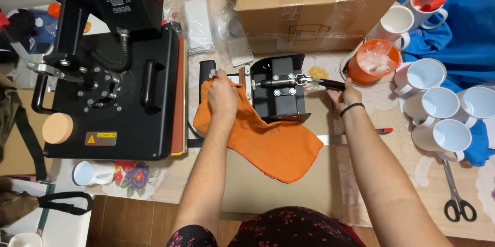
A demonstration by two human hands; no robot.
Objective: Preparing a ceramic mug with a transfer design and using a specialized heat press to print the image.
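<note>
Left hand (223, 95) is closed on the bunched top of an orange cloth (263, 141), pressing it against the left end of the small black mug press (281, 89) — what sits under the cloth there is hidden. From that grip the cloth trails down and to the right, its loose end spread flat on the table in front of the press. Right hand (344, 96) is wrapped shut around the black grip of the press lever (309, 82), which sticks out of the right side of the press. Just right of the press, past the lever, stands an orange cup (374, 61) with clear crumpled plastic inside. Further right of the press, white mugs (430, 105) are gathered on a blue cloth (464, 30). Behind the press sits a cardboard box (314, 12) with more white mugs on its top. Left of the press stands a much bigger black heat press (116, 71) — flat, with a control box above it. Well to the right of the mug press and nearer the person, scissors (456, 195) lie on the table.
</note>
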